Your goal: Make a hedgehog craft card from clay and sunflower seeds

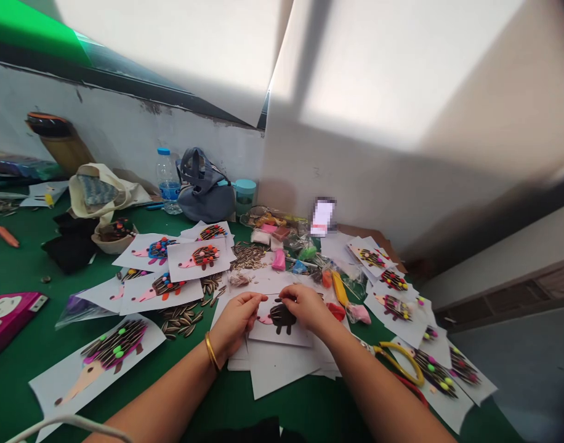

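Note:
A white card [273, 335] lies on a stack of paper in front of me, bearing a dark clay hedgehog body [282, 315] with a pink snout. My left hand [238, 317], with a gold bangle at the wrist, is at the card's left edge, thumb and fingertips pinched together; what they hold, if anything, is too small to tell. Over the upper right of the dark body is my right hand [305, 306], its fingertips pressed together on or just above the clay. Whatever is between them is hidden.
Finished hedgehog cards lie left [97, 369] and right [395, 304]. Sunflower seeds [183, 320] are beside the left cards. Yellow-handled scissors [402, 363] rest near my right forearm. Clay packets [278, 258], a bottle [169, 184], a blue-grey bag [205, 197] and a phone [322, 216] stand behind.

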Tool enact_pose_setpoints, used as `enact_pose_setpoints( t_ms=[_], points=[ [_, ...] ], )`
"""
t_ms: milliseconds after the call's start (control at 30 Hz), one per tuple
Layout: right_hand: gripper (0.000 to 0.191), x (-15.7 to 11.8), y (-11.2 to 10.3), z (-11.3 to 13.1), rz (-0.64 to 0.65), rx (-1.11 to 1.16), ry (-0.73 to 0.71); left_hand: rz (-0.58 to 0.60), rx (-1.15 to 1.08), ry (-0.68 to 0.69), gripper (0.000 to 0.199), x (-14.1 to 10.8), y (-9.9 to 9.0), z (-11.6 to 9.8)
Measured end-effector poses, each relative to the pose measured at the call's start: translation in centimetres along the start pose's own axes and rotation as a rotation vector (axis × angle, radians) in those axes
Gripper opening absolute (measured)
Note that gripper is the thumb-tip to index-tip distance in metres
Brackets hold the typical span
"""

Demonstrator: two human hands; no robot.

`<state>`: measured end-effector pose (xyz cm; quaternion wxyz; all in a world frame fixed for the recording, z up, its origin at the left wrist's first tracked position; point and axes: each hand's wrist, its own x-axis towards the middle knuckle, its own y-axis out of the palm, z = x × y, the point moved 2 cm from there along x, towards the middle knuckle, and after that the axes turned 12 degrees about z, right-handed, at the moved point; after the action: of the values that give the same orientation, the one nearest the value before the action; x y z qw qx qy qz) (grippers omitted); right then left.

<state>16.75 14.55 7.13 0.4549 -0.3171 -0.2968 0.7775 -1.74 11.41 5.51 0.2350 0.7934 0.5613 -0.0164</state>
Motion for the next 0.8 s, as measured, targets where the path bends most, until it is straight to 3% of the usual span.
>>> enact_pose_setpoints(
  t_ms=[167, 800],
  points=[
    [0.022, 0.84, 0.42, 0.27, 0.050, -0.120, -0.043, 0.005, -0.034, -0.008, 0.047, 0.04, 0.12, 0.11],
    [0.028, 0.77, 0.58, 0.34, 0.124, -0.198, -0.116, -0.010, -0.053, -0.023, 0.047, 0.20, 0.06, 0.17]
  ],
)
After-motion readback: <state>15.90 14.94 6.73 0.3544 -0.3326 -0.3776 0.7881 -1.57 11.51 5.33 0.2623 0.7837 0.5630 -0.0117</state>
